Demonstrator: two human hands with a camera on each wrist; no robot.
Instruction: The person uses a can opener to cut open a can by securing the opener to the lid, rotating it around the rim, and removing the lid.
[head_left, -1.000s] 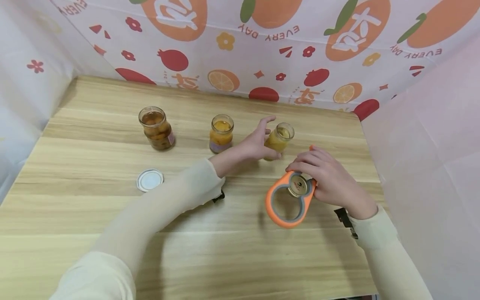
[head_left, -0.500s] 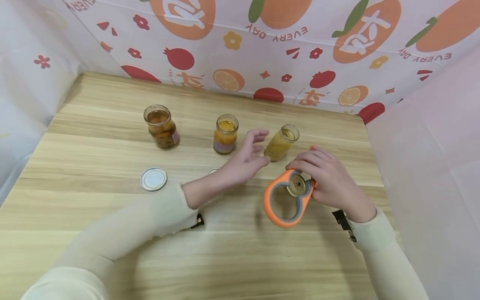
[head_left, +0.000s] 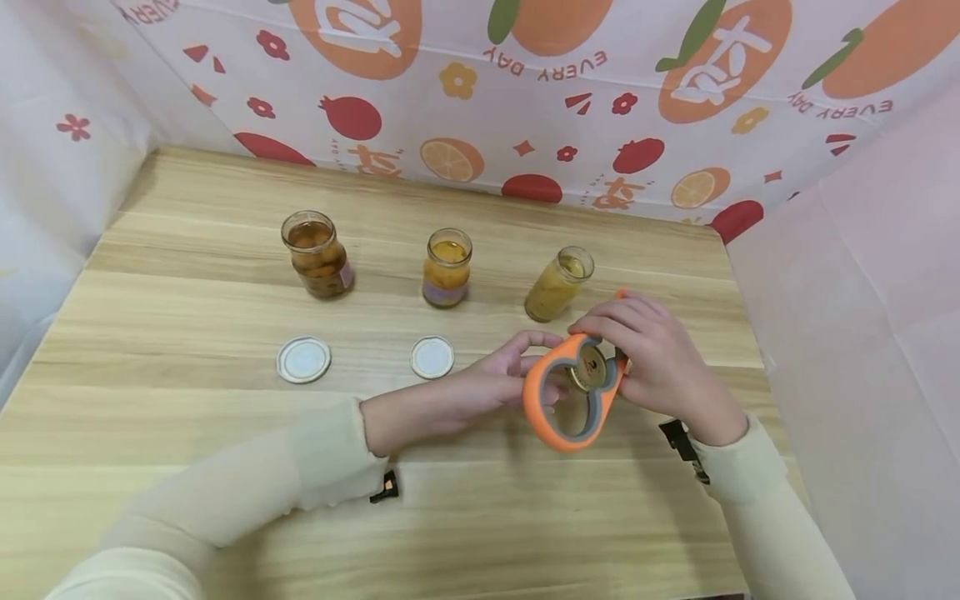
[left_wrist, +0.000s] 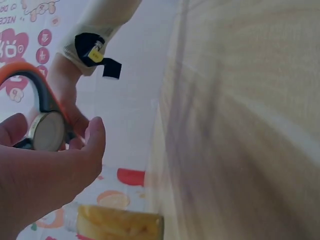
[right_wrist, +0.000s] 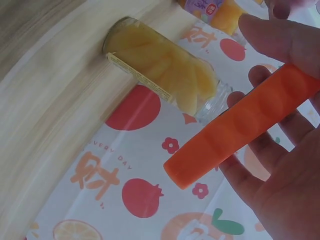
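Note:
My right hand (head_left: 660, 358) grips an orange jar opener (head_left: 534, 402) with a grey inner lining, held above the table. A gold jar lid (head_left: 590, 368) sits in the opener's smaller ring. My left hand (head_left: 480, 390) reaches to the opener's left side, its fingers partly behind the ring. In the left wrist view the left thumb and fingers (left_wrist: 94, 140) are spread to either side of the lid (left_wrist: 49, 132); whether they touch it I cannot tell. Just beyond the hands stands an uncovered glass jar of pale yellow fruit (head_left: 555, 290).
An uncovered jar of orange fruit (head_left: 447, 271) and a jar of brown contents (head_left: 321, 258) stand farther left on the wooden table (head_left: 187, 250). Two pale lids, one left (head_left: 303, 360) and one middle (head_left: 432, 357), lie in front of them. A fruit-print sheet (head_left: 450, 117) hangs behind.
My left hand has let go of the yellow fruit jar, drawn back, and come down toward the opener. The right hand still holds the opener in nearly the same place.

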